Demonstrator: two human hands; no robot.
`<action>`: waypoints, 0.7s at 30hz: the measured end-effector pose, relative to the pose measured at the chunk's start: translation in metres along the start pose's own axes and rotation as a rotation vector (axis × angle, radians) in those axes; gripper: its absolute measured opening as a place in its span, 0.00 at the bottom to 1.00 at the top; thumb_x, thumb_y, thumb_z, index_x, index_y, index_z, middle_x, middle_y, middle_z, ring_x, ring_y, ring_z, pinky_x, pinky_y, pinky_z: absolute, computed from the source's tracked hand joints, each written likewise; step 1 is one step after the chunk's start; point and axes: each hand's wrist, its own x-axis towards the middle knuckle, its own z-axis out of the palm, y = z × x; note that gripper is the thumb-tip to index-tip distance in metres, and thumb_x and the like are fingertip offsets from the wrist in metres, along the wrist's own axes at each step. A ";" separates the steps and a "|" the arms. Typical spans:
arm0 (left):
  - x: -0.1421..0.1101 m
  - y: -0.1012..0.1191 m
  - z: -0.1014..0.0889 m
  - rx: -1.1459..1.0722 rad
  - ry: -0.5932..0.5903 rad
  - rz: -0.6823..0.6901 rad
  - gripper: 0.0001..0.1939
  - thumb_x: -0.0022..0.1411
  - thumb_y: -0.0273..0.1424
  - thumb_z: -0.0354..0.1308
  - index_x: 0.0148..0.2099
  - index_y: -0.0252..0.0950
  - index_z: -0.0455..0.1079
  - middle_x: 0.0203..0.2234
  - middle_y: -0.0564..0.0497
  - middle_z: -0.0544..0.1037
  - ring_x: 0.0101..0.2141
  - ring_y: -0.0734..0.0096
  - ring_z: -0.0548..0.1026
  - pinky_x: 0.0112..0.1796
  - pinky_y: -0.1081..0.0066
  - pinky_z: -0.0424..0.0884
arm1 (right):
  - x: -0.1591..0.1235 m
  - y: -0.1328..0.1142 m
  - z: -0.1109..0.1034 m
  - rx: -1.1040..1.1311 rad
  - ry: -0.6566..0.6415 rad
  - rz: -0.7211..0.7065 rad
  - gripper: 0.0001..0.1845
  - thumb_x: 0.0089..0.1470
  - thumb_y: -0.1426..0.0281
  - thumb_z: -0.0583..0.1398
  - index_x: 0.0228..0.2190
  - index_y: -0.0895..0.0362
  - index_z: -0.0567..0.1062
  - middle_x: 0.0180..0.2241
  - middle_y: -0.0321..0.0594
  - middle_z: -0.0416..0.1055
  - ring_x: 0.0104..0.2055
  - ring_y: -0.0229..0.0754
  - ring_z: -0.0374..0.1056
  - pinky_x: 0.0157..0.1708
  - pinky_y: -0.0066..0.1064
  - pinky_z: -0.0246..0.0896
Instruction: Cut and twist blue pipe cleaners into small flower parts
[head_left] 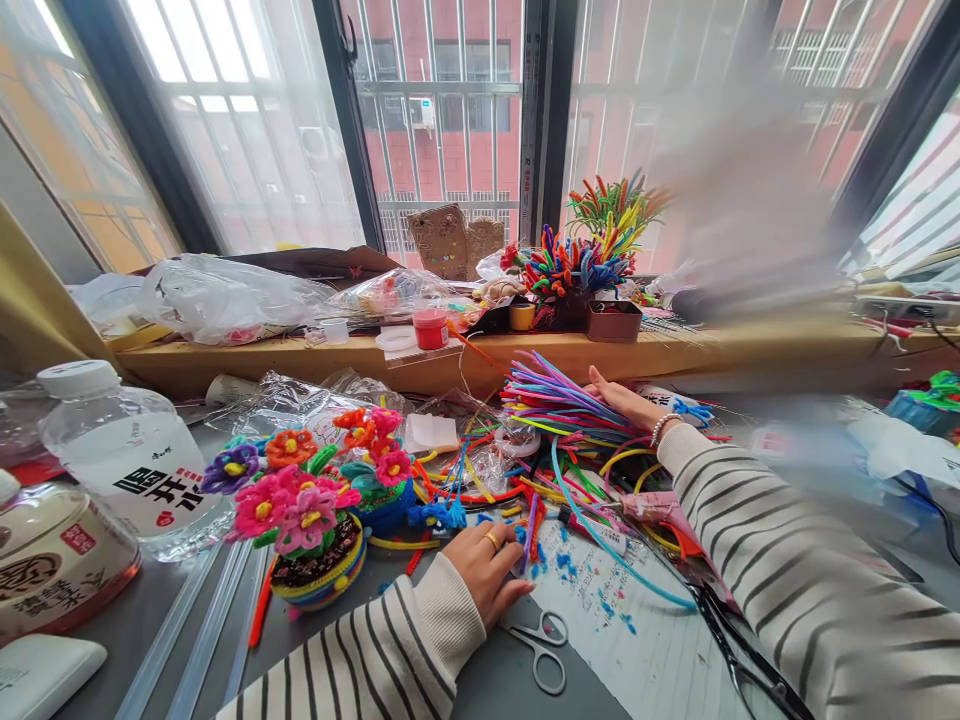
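Plainly visible to me through the head camera, two hands in striped sleeves work well apart over a crowded table (574,690) beneath a barred window. The right hand (626,405), a beaded bracelet at its wrist, reaches forward against the near end of a bundle of fuzzy stems (551,400) in purple, pink, blue and red. Its thumb points up, but the fingers are partly hidden from me, so I cannot tell how firmly they close. The bundle lies ahead of the right sleeve, over a tangle of loose stems, its far ends fanned toward the window.

Nearer to me, the left hand (487,570), a gold ring on one finger, is palm down with its fingers loosely bent and its thumb set apart. Just beside it are small silver scissors (537,636) and a short purple stem (532,528); blue scraps (565,565) dot a written sheet of paper (645,640) to its right. Left of that hand I see a pot of pink fuzzy flowers (319,572), with a large water bottle (142,470) beyond. A pale blur clouds my view at far right.
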 end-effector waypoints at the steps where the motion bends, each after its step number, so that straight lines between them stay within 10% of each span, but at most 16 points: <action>1: 0.000 0.000 0.000 0.000 0.001 0.001 0.20 0.54 0.42 0.37 0.35 0.35 0.63 0.30 0.47 0.68 0.29 0.70 0.65 0.28 0.71 0.63 | 0.003 0.002 0.000 -0.057 -0.011 0.066 0.24 0.52 0.63 0.40 0.33 0.58 0.72 0.29 0.37 0.71 0.30 0.36 0.66 0.30 0.25 0.60; 7: 0.000 0.000 0.000 -0.013 0.007 0.005 0.20 0.54 0.42 0.36 0.34 0.35 0.63 0.31 0.47 0.68 0.30 0.70 0.65 0.29 0.69 0.63 | 0.025 0.019 0.006 -0.311 0.006 0.190 0.17 0.44 0.71 0.52 0.38 0.61 0.70 0.40 0.45 0.66 0.43 0.43 0.61 0.41 0.28 0.54; 21: 0.000 0.006 -0.006 -0.025 -0.034 -0.032 0.20 0.54 0.42 0.36 0.36 0.35 0.63 0.32 0.46 0.67 0.32 0.70 0.64 0.32 0.69 0.63 | 0.037 0.017 0.021 -0.457 -0.053 0.184 0.12 0.43 0.72 0.53 0.32 0.61 0.71 0.35 0.49 0.68 0.38 0.43 0.64 0.34 0.29 0.55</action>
